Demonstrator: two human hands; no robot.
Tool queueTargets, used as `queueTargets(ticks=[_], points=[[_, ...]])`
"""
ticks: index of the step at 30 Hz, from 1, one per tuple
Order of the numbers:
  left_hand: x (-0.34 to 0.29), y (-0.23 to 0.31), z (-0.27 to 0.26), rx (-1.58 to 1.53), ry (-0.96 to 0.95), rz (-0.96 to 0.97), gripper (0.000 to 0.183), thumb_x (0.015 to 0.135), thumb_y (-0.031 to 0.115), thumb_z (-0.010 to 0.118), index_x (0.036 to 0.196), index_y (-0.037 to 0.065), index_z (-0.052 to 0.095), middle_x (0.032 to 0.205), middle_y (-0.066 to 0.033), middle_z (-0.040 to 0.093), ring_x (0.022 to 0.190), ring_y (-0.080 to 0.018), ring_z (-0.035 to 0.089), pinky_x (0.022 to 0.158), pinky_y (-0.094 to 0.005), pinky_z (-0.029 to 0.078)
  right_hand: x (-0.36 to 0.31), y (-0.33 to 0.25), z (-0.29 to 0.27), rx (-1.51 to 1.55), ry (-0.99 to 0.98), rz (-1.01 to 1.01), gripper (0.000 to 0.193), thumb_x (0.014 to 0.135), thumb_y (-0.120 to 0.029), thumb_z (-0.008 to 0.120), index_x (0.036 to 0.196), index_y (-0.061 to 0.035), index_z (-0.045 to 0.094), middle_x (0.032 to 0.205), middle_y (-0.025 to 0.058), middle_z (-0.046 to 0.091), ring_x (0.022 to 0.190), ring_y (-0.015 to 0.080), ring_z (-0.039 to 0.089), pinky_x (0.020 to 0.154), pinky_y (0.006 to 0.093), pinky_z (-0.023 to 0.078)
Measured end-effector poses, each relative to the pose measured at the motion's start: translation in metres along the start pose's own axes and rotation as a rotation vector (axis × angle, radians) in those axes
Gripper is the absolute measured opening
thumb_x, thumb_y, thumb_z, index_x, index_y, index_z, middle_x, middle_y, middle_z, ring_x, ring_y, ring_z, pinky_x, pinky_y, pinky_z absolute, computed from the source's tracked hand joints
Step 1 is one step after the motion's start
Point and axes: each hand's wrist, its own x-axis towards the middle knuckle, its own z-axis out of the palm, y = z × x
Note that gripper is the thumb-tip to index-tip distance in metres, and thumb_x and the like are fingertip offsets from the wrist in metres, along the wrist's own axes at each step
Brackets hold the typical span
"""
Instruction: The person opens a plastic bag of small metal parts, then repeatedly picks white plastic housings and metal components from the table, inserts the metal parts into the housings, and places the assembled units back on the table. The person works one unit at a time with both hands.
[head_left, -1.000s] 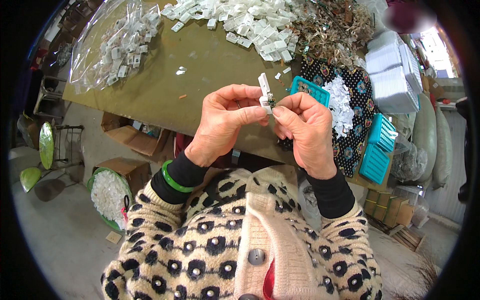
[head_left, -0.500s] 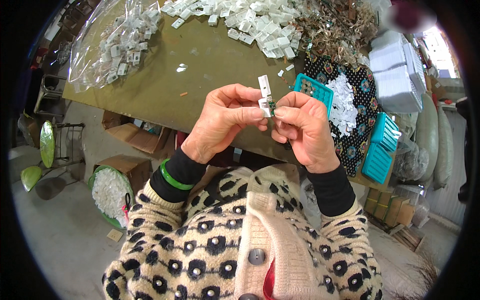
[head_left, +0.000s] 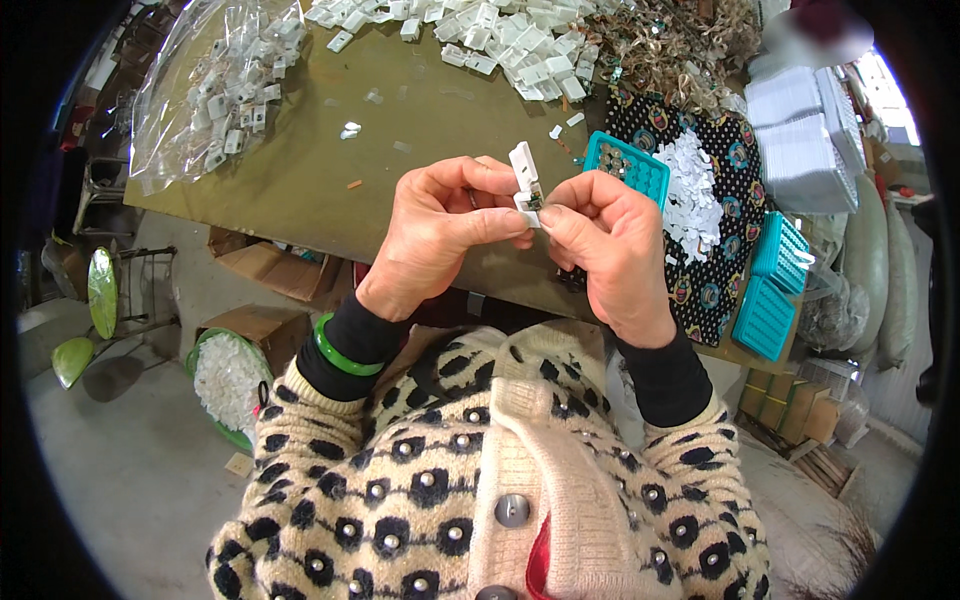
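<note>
Above the table's near edge, my left hand (head_left: 430,228) pinches a small white plastic case (head_left: 522,163) between thumb and fingers. The case's lid stands up, swung open. A tiny green circuit board (head_left: 535,200) sits in the case's lower half, partly hidden by fingertips. My right hand (head_left: 622,245) is closed, its thumb and forefinger pressed at the board and the case's right edge. Whether the right fingers grip the board or only push on it is hard to see.
White cases (head_left: 540,62) are heaped at the table's back, beside a tangle of wired parts (head_left: 680,50). A clear bag (head_left: 165,140) of cases lies left. Rightward are a teal tray (head_left: 650,178), white pieces (head_left: 688,200) on dotted cloth, stacked white trays (head_left: 800,140) and teal trays (head_left: 764,318).
The green circuit board has gone from the case's right side into its lower half. My right fingers have moved in closer against the case, and the view has shifted slightly.
</note>
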Motion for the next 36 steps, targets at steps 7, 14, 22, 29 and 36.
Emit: queueTargets(ticks=[7, 14, 22, 29, 36], points=[[-0.001, -0.006, 0.011, 0.117, 0.131, 0.094, 0.02, 0.079, -0.008, 0.073, 0.097, -0.003, 0.065, 0.095, -0.0088, 0.066, 0.083, -0.0176, 0.068, 0.073, -0.0289, 0.058, -0.005, 0.014, 0.004, -0.519, 0.142, -0.461, 0.011, 0.082, 0.008, 0.064, 0.089, 0.0004, 0.06, 0.079, 0.0061, 0.062, 0.061, 0.0111, 0.058, 0.053, 0.0242, 0.045], [-0.004, -0.007, 0.022, 0.104, 0.264, 0.02, 0.019, 0.083, -0.003, 0.072, 0.099, -0.005, 0.063, 0.092, -0.0114, 0.07, 0.079, -0.0154, 0.069, 0.073, -0.0274, 0.057, -0.005, 0.028, 0.009, -0.724, 0.31, -0.731, 0.018, 0.079, 0.01, 0.066, 0.09, -0.0015, 0.057, 0.082, 0.0099, 0.059, 0.06, 0.0212, 0.058, 0.051, 0.0305, 0.045], [-0.009, -0.004, 0.026, 0.141, 0.295, 0.06, 0.017, 0.082, -0.003, 0.073, 0.096, -0.005, 0.064, 0.089, -0.0099, 0.069, 0.077, -0.0143, 0.068, 0.073, -0.0259, 0.057, -0.006, 0.034, 0.014, -0.919, 0.314, -0.873, 0.019, 0.079, 0.01, 0.066, 0.09, -0.0014, 0.056, 0.082, 0.0085, 0.058, 0.056, 0.0155, 0.053, 0.049, 0.0256, 0.043], [-0.009, -0.011, 0.024, 1.016, 0.3, 0.762, 0.017, 0.076, -0.003, 0.076, 0.087, 0.0, 0.063, 0.081, -0.0033, 0.067, 0.073, -0.0092, 0.064, 0.065, -0.0221, 0.052, 0.004, 0.037, 0.02, -0.929, 0.298, -0.984, 0.015, 0.082, 0.009, 0.062, 0.089, -0.0014, 0.054, 0.082, 0.0107, 0.056, 0.061, 0.0222, 0.053, 0.052, 0.0308, 0.043], [-0.017, 0.002, 0.017, -0.108, 0.321, -0.005, 0.02, 0.084, -0.003, 0.069, 0.102, -0.003, 0.062, 0.086, -0.0055, 0.066, 0.068, -0.0117, 0.062, 0.063, -0.0254, 0.053, 0.001, 0.038, 0.029, -0.826, 0.286, -0.793, 0.014, 0.082, 0.008, 0.06, 0.088, -0.0022, 0.051, 0.079, 0.0129, 0.053, 0.066, 0.0317, 0.057, 0.056, 0.0384, 0.045]])
